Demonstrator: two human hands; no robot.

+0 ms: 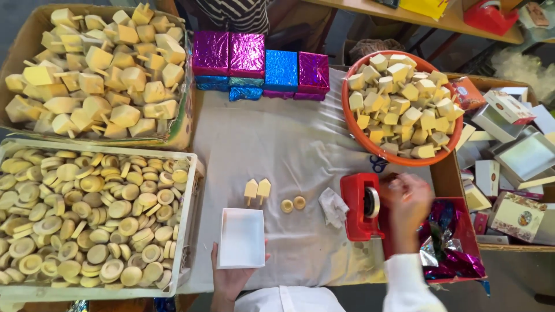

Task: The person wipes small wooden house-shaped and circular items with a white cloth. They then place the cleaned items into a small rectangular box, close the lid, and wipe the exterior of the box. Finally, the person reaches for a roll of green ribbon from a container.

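My left hand (pixel 230 278) holds an open white box (pixel 241 237) by its near edge on the white cloth (pixel 272 144). My right hand (pixel 407 205), blurred, is at the red tape dispenser (pixel 359 207), fingers curled by the tape roll; whether it grips tape I cannot tell. Two cream spinning tops (pixel 257 189) and two small cream discs (pixel 292 204) lie just beyond the box. A crumpled white scrap (pixel 333 207) lies next to the dispenser.
Cardboard box of cream tops (pixel 95 69) far left, crate of cream discs (pixel 87 219) near left. Foil-wrapped boxes (pixel 260 63) at the back. Orange bowl of tops (pixel 402 107) at right. Printed cartons (pixel 509 167) and foil sheets (pixel 448 242) far right. A person in stripes (pixel 231 11) sits opposite.
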